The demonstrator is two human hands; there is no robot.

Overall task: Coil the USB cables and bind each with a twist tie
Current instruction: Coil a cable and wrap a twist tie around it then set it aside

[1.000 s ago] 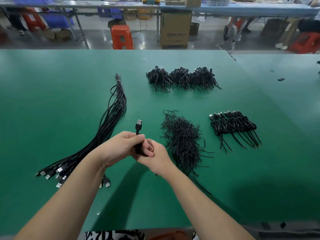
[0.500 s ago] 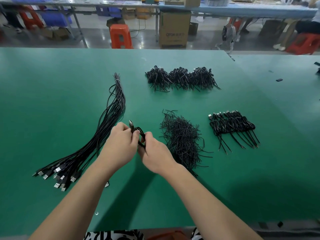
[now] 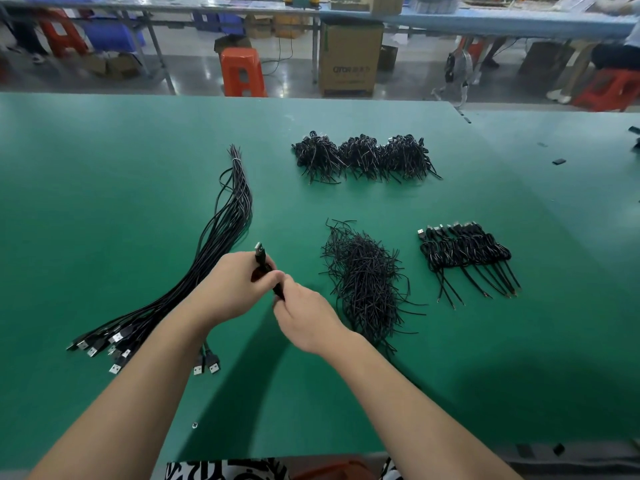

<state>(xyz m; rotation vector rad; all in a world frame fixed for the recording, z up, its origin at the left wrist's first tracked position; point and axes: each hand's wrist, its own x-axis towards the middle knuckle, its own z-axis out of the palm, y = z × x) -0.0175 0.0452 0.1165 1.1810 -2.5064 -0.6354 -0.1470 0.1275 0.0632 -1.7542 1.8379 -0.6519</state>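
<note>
Green table (image 3: 104, 168) fills the view; far edge well beyond the work, open surface on every side of the hands.

Left: long bundle of straight cables (image 3: 221, 233), running from plugs at the near left up and away to the right. Far centre: heap of finished coils (image 3: 363, 157). Right: a row of bound coils (image 3: 464, 251), tails pointing toward the near edge. Centre: loose pile of twist ties (image 3: 363, 275), just right of the hands.

Left hand (image 3: 228, 289) has its fingers curled round a coiled cable (image 3: 265, 268), plug end sticking up and away, long axis tilted away and slightly left. Right hand (image 3: 308, 317) meets it from below right, fingers pinching at the coil's lower end; whether a tie is between them I cannot tell.

Judgement: binding in progress. Row of bound coils lies to the right, right hand nearer, path clear past the tie pile.
</note>
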